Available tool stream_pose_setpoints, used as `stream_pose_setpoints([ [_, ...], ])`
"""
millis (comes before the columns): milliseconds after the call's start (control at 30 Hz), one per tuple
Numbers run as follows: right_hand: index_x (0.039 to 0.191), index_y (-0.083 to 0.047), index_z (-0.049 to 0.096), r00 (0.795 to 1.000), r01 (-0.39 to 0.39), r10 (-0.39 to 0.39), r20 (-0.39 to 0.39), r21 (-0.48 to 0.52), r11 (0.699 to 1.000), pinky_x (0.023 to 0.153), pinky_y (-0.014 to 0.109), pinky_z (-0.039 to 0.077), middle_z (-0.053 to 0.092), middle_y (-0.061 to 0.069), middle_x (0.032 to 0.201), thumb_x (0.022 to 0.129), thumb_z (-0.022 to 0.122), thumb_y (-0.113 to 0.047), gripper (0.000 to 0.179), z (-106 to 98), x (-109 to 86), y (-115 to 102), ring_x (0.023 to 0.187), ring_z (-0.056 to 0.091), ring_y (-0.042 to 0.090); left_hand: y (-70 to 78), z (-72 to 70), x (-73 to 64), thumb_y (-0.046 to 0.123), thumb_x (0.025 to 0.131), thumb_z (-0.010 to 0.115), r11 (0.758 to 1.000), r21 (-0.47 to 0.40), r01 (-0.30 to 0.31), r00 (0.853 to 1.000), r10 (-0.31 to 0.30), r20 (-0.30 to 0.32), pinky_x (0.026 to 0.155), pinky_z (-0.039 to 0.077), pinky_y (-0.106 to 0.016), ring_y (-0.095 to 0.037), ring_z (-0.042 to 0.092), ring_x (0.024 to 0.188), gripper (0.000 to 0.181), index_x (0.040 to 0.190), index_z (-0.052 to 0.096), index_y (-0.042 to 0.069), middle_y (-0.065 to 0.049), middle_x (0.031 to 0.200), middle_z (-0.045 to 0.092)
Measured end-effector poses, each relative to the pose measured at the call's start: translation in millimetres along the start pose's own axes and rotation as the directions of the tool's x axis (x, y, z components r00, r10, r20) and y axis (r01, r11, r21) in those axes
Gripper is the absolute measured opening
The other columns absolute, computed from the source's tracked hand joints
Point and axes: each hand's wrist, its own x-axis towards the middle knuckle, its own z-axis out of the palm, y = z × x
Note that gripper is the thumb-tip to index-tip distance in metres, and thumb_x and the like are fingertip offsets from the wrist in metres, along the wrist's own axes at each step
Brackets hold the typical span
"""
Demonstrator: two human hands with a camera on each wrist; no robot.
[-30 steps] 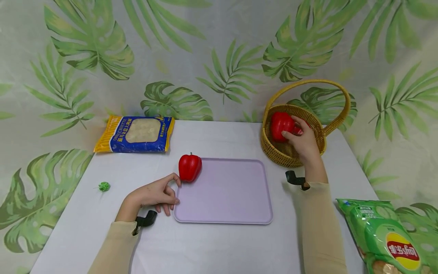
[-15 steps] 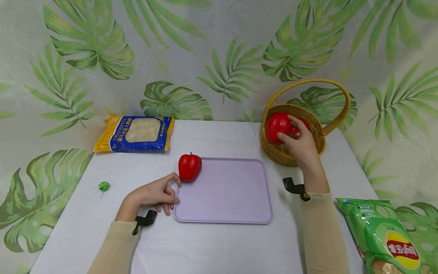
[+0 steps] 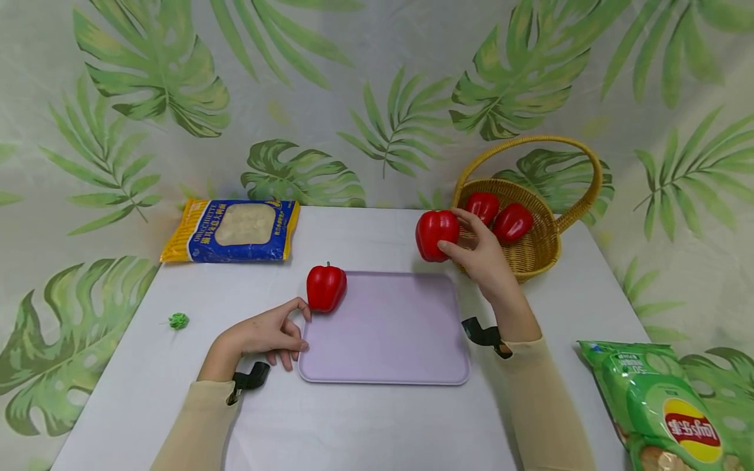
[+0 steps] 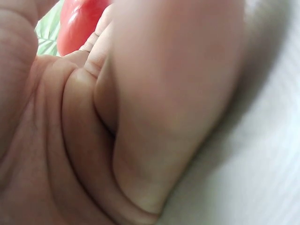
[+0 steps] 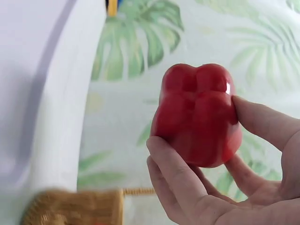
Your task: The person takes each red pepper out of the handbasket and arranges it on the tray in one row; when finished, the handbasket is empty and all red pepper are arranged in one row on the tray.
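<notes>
My right hand (image 3: 487, 260) grips a red bell pepper (image 3: 436, 235) between thumb and fingers, raised left of the wicker basket (image 3: 538, 258) and behind the tray. The right wrist view shows the lobed end of this held pepper (image 5: 197, 117), fingers around its sides. Two more red peppers lie in the basket, one at the back (image 3: 483, 207) and one to its right (image 3: 514, 223). Another red bell pepper (image 3: 326, 288) stands on the back left corner of the lilac tray (image 3: 389, 333). My left hand (image 3: 265, 332) holds the tray's left rim, fingers bent beside that pepper.
A blue and yellow orecchiette bag (image 3: 232, 231) lies at the back left. A small green ball-like piece (image 3: 179, 320) is on the left of the white table (image 3: 377, 425). At the right edge lies a green chip bag (image 3: 665, 405). The basket's tall handle (image 3: 530, 140) arches up.
My right hand has lifted the bell pepper out of the basket and moved it left, uncovering the two peppers inside. The left hand and tray have stayed in place.
</notes>
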Motion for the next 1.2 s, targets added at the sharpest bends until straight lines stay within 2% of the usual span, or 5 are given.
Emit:
stream_pose_setpoints([
  [100, 0.163, -0.021, 0.039, 0.999, 0.014, -0.014, 0.042, 0.003, 1.000, 0.097, 0.035, 0.058, 0.041, 0.015, 0.163, 0.096, 0.077, -0.020, 0.076, 17, 1.5, 2, 0.138, 0.051, 0.040, -0.1, 0.1, 0.0, 0.021, 0.098, 0.077, 1.000, 0.008, -0.002, 1.000, 0.002, -0.002, 0.050, 0.052, -0.024, -0.023, 0.076, 0.063, 0.055, 0.136, 0.040, 0.011, -0.009, 0.080, 0.075],
  [233, 0.159, -0.024, 0.044, 0.996, 0.009, -0.006, 0.089, -0.042, 0.999, 0.103, 0.053, 0.056, 0.043, 0.013, 0.162, 0.095, 0.078, -0.023, 0.073, 42, 1.3, 5, 0.139, 0.051, 0.041, -1.0, 0.7, 0.6, 0.021, 0.098, 0.077, 1.000, 0.014, 0.000, 1.000, 0.000, -0.003, 0.050, 0.053, -0.023, -0.022, 0.076, 0.063, 0.054, 0.135, 0.040, 0.012, -0.008, 0.079, 0.075],
  [300, 0.158, -0.026, 0.046, 0.994, 0.003, 0.004, 0.108, -0.069, 0.998, 0.103, 0.057, 0.056, 0.044, 0.011, 0.162, 0.094, 0.078, -0.024, 0.071, 54, 0.2, 5, 0.139, 0.051, 0.041, -1.5, 1.0, 0.6, 0.021, 0.098, 0.077, 1.000, 0.012, -0.001, 1.000, 0.001, -0.001, 0.050, 0.053, -0.023, -0.022, 0.077, 0.063, 0.053, 0.135, 0.040, 0.011, -0.008, 0.079, 0.075],
  [700, 0.157, -0.025, 0.046, 0.983, -0.002, 0.027, 0.180, -0.137, 0.991, 0.104, 0.056, 0.056, 0.048, 0.009, 0.159, 0.095, 0.076, -0.023, 0.068, 109, -4.1, 23, 0.135, 0.057, 0.040, -0.1, 1.3, 0.0, 0.018, 0.097, 0.077, 1.000, 0.007, -0.013, 1.000, 0.013, -0.004, 0.049, 0.052, -0.024, -0.024, 0.077, 0.063, 0.054, 0.135, 0.040, 0.010, -0.009, 0.079, 0.075],
  [1200, 0.150, -0.014, 0.047, 0.991, -0.002, 0.016, 0.136, -0.105, 0.994, 0.099, 0.049, 0.059, 0.053, 0.015, 0.150, 0.093, 0.079, -0.013, 0.066, 138, -4.2, 37, 0.124, 0.065, 0.037, -6.1, 0.4, 3.5, 0.021, 0.096, 0.078, 1.000, 0.008, -0.005, 1.000, 0.005, -0.005, 0.047, 0.050, -0.024, -0.024, 0.077, 0.063, 0.053, 0.133, 0.041, 0.013, -0.007, 0.078, 0.075],
])
